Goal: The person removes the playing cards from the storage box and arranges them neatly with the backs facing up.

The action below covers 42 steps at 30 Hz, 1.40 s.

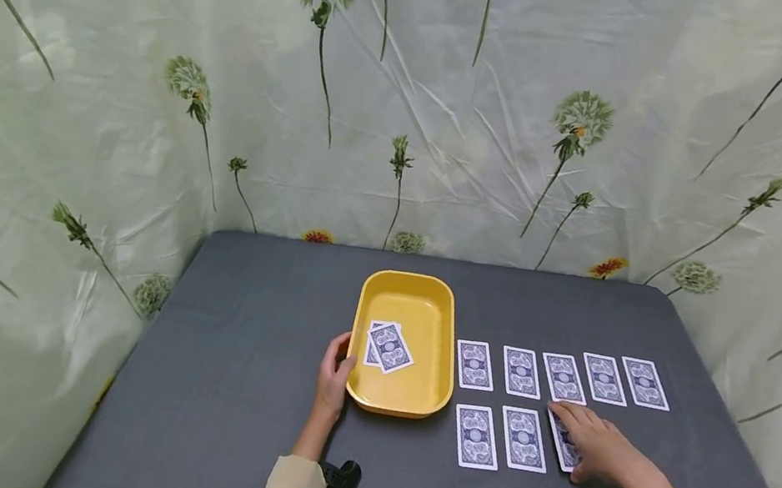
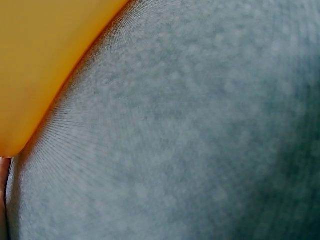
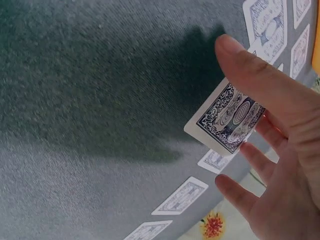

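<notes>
A yellow tray (image 1: pixel 435 318) stands on the grey tabletop, and the left hand (image 1: pixel 331 383) holds its left side, thumb at the rim. Inside the tray, two blue-backed playing cards (image 1: pixel 392 350) lie face down, partly overlapping. Farther right, the right hand (image 1: pixel 606 453) holds another face-down playing card (image 3: pixel 225 120) by its edges between thumb and fingers; part of that card is hidden beneath the hand. In the left wrist view, only a sliver of the left hand shows below the tray's wall (image 2: pixel 40 65).
Several face-down cards form a back row right of the tray, from the nearest card (image 1: pixel 475 365) to the farthest (image 1: pixel 646 383). Two more, a left card (image 1: pixel 477 436) and a right card (image 1: pixel 524 439), lie in front. A flower-printed curtain (image 1: pixel 492 124) surrounds the grey table (image 1: pixel 247 391).
</notes>
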Available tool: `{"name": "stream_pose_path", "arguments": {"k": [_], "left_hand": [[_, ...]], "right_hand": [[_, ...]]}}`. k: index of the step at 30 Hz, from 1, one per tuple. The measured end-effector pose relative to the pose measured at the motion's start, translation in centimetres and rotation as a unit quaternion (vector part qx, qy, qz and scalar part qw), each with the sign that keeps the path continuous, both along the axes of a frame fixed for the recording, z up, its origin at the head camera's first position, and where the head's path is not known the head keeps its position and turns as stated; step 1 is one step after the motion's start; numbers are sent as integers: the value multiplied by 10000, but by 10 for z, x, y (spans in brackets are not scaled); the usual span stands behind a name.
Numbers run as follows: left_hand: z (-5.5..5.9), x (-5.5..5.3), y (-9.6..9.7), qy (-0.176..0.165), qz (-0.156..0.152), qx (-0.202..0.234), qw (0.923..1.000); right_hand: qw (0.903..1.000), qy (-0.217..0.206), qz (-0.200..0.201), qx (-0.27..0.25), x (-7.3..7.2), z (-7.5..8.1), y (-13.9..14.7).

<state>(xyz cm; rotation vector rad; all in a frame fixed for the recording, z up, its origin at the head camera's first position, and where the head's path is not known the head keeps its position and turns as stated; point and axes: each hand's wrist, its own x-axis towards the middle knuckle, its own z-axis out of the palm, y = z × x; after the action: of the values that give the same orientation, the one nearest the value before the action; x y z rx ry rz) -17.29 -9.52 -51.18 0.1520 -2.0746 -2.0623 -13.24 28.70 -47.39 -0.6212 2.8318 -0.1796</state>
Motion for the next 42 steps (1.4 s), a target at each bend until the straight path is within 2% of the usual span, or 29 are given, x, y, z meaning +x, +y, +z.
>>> {"name": "stream_pose_path", "arguments": {"k": [5, 12, 21, 26, 29, 35, 37, 42], "left_hand": [[0, 0, 1, 31, 8, -53, 10000], [1, 2, 1, 111, 39, -131, 9998], [4, -1, 1, -45, 12, -49, 10000], [8, -1, 2, -120, -2, -43, 9999], [7, -2, 1, -46, -1, -57, 10000], [6, -3, 1, 89, 45, -46, 9999], [6, -3, 1, 76, 45, -86, 9999], [4, -1, 2, 132, -17, -66, 9999]], "right_hand": [[9999, -46, 100, 3, 0, -8, 1], [9995, -298, -93, -12, 1, -12, 2], [9991, -402, -53, 144, -1, -7, 5], [9987, -473, -120, 142, -5, 6, -1], [9994, -227, -224, 145, -13, 20, -13], [9968, 801, 25, 41, -38, 50, -46], [9942, 1067, 153, -51, -47, 56, -59], [9908, 1285, 311, -303, -67, 59, -99]]}}
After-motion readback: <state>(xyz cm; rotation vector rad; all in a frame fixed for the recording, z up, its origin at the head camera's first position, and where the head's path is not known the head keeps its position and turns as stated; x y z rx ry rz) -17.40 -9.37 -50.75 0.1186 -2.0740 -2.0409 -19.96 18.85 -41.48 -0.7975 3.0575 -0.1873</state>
